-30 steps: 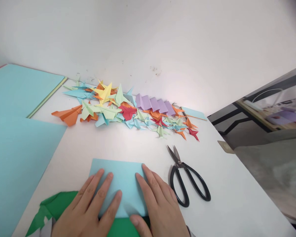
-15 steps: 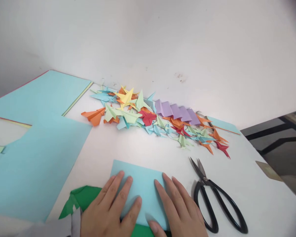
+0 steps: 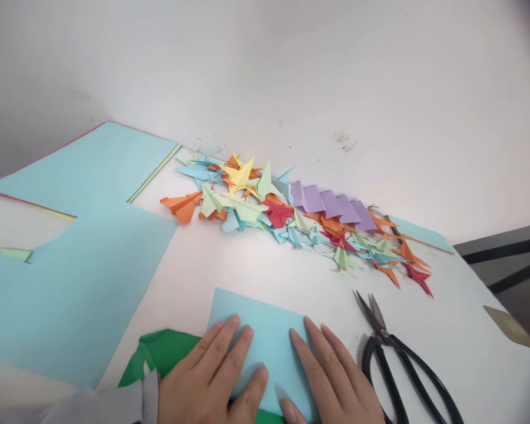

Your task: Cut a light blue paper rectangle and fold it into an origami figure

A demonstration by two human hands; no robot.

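A light-blue sheet of paper (image 3: 269, 353) lies flat at the front of the table, partly covered by both hands. My left hand (image 3: 216, 377) rests on its left side with the fingers spread. On the right edge of the same sheet lies my right hand (image 3: 331, 377), fingers stretched out and thumb near the bottom. Under the sheet and my left hand shows something green and smooth (image 3: 170, 344), mostly hidden. Black-handled scissors (image 3: 386, 341) lie just right of my right hand, blades slightly apart.
Several folded paper planes (image 3: 247, 209) in mixed colours are heaped along the wall. A purple pleated paper strip (image 3: 333, 206) lies among them. Large blue sheets (image 3: 92, 282) cover the table's left side, beside a paper stack (image 3: 101, 159). Tape (image 3: 512, 327) sits at the right edge.
The whole view has shifted, so everything appears a little further right. Both hands stay on the blue sheet in nearly the same pose.
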